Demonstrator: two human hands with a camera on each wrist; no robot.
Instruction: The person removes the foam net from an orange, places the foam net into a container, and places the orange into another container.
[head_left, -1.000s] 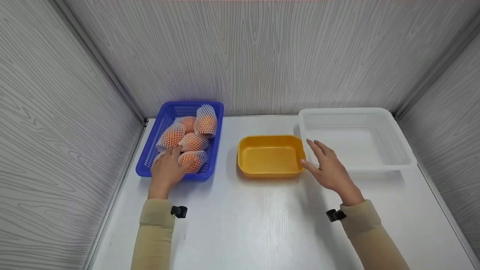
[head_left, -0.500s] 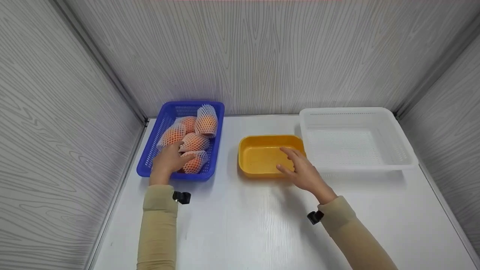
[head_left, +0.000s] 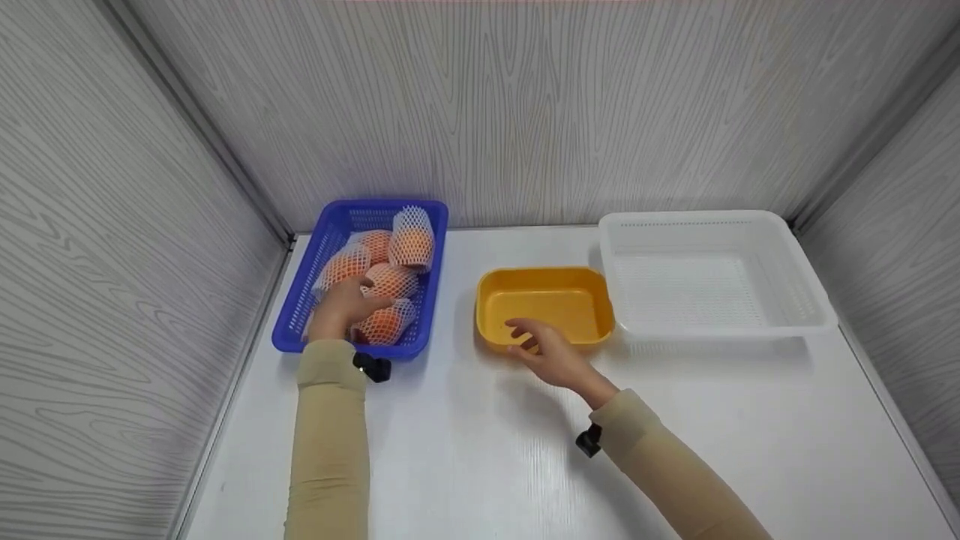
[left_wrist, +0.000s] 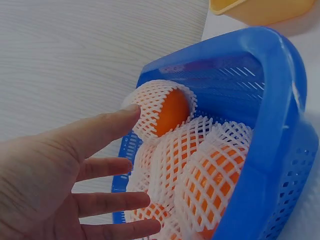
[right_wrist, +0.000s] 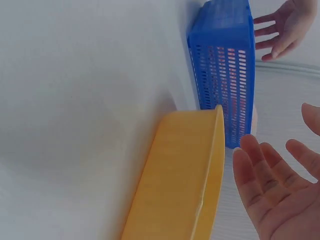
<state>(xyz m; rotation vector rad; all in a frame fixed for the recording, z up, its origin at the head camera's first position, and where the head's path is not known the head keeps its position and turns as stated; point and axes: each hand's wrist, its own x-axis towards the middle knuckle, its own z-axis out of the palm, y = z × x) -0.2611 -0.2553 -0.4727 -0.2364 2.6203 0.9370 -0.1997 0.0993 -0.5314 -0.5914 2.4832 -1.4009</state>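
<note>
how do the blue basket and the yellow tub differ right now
The blue basket has slotted walls; the yellow tub has solid ones.
The blue basket holds fruit in white foam nets; no fruit shows in the yellow tub.
The blue basket is larger than the yellow tub.
Both are open-topped and stand on the white table.

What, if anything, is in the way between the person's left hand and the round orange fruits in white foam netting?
Nothing visible blocks it: the left hand is over the blue perforated plastic basket, close to the orange fruits. Only their white foam netting lies over much of their skin.
</note>
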